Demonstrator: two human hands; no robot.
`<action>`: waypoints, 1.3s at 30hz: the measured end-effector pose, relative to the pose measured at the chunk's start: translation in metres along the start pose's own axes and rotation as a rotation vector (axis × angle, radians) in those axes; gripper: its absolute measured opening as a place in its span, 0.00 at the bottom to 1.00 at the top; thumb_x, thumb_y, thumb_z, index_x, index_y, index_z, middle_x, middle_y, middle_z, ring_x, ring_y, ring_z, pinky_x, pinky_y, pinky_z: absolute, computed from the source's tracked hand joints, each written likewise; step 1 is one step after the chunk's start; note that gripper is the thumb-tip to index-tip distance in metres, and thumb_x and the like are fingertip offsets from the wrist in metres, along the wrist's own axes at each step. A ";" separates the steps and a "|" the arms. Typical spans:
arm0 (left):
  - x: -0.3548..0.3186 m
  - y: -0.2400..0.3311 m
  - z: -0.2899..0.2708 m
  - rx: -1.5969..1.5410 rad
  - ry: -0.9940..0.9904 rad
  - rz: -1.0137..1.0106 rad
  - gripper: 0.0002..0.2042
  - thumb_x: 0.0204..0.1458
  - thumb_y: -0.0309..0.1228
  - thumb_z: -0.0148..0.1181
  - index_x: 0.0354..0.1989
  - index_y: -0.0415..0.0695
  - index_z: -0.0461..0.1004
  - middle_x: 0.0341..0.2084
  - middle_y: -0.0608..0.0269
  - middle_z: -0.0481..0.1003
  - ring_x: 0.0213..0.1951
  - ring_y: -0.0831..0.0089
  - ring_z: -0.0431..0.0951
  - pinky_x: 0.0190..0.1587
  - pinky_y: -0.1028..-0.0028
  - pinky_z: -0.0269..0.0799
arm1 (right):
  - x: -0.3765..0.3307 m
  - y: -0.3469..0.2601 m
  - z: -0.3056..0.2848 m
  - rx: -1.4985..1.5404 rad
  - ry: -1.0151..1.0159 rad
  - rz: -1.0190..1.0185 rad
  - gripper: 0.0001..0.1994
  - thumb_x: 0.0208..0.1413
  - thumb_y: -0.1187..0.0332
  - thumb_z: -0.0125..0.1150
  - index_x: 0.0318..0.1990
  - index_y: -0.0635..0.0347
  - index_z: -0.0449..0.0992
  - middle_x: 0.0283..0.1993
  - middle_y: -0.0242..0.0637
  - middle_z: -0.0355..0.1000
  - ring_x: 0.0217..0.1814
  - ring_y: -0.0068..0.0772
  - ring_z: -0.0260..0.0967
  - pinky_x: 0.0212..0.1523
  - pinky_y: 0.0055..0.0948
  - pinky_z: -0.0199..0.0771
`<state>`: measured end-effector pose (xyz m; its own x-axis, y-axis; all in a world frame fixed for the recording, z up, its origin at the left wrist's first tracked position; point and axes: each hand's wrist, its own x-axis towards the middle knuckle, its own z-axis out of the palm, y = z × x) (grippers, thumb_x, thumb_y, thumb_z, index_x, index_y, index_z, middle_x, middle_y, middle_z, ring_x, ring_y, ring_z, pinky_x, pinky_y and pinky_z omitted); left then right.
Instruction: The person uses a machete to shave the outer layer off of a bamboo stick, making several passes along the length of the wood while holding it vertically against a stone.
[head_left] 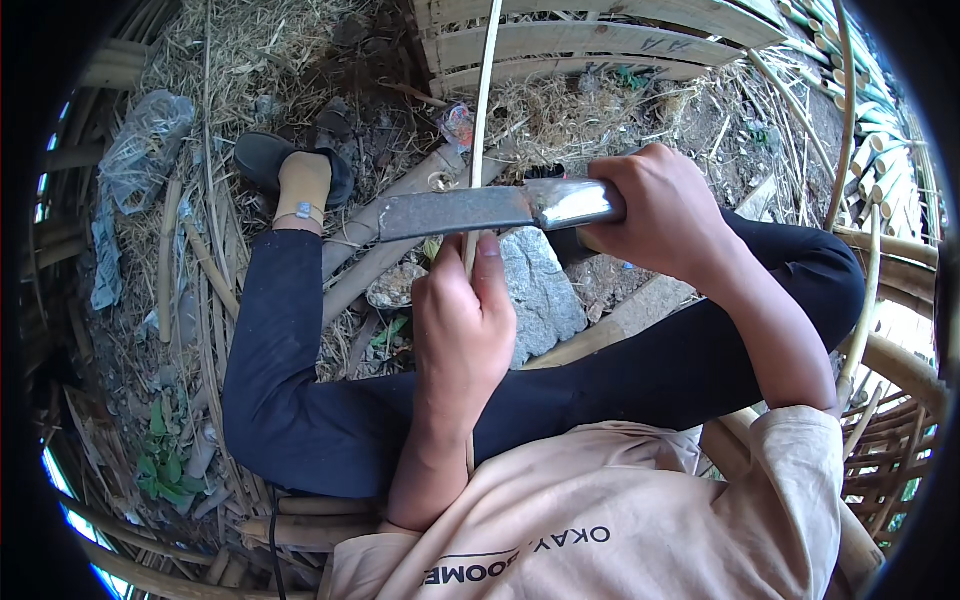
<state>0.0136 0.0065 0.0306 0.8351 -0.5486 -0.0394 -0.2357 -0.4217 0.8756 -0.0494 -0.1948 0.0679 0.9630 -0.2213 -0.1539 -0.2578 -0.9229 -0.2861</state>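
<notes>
Cream-coloured T-shirt cloth fills the bottom of the frame, nearest the lens, with two bare forearms rising from it toward the centre. One left hand, just left of centre, is curled tight around a single thin bamboo strip, thumb and fingers pressed along it; the strip runs from under the wrist straight up past the top edge. One right hand, upper right of centre, is wrapped fully closed around the handle of one broad-bladed chopping knife. Its dark, flat blade lies level across the middle of the frame, pointing left, and crosses the strip right above the left fingertips. Two legs in dark trousers bend across the lower half, one knee at right, one sock-clad foot in a dark slipper at upper left. One grey stone sits on the ground just below the blade, between the legs. Dry straw and split bamboo offcuts litter the earth all round, one crumpled clear plastic bag lies at upper left, and three pale bamboo slats cross the top.
</notes>
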 end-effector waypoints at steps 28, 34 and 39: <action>-0.010 -0.004 0.004 0.027 -0.006 0.029 0.14 0.66 0.32 0.49 0.42 0.31 0.73 0.19 0.45 0.72 0.21 0.50 0.72 0.27 0.58 0.65 | 0.006 0.010 0.019 -0.010 0.020 -0.041 0.07 0.35 0.69 0.65 0.25 0.60 0.80 0.22 0.48 0.75 0.27 0.54 0.76 0.33 0.44 0.78; -0.011 -0.012 0.003 0.066 0.023 0.157 0.14 0.67 0.33 0.47 0.42 0.31 0.72 0.19 0.46 0.71 0.21 0.51 0.71 0.28 0.58 0.64 | 0.010 0.012 0.021 0.002 0.082 -0.051 0.07 0.34 0.70 0.64 0.25 0.59 0.80 0.22 0.47 0.75 0.27 0.53 0.76 0.34 0.44 0.78; -0.012 0.005 -0.004 0.085 -0.089 -0.083 0.15 0.68 0.34 0.47 0.35 0.32 0.70 0.17 0.47 0.68 0.20 0.52 0.69 0.28 0.57 0.63 | 0.022 0.034 0.010 -0.072 0.194 0.026 0.07 0.35 0.71 0.63 0.26 0.59 0.81 0.21 0.46 0.75 0.26 0.49 0.76 0.33 0.43 0.77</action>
<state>0.0042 0.0142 0.0372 0.8070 -0.5696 -0.1557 -0.2119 -0.5255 0.8240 -0.0375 -0.2281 0.0448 0.9549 -0.2957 0.0265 -0.2835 -0.9347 -0.2146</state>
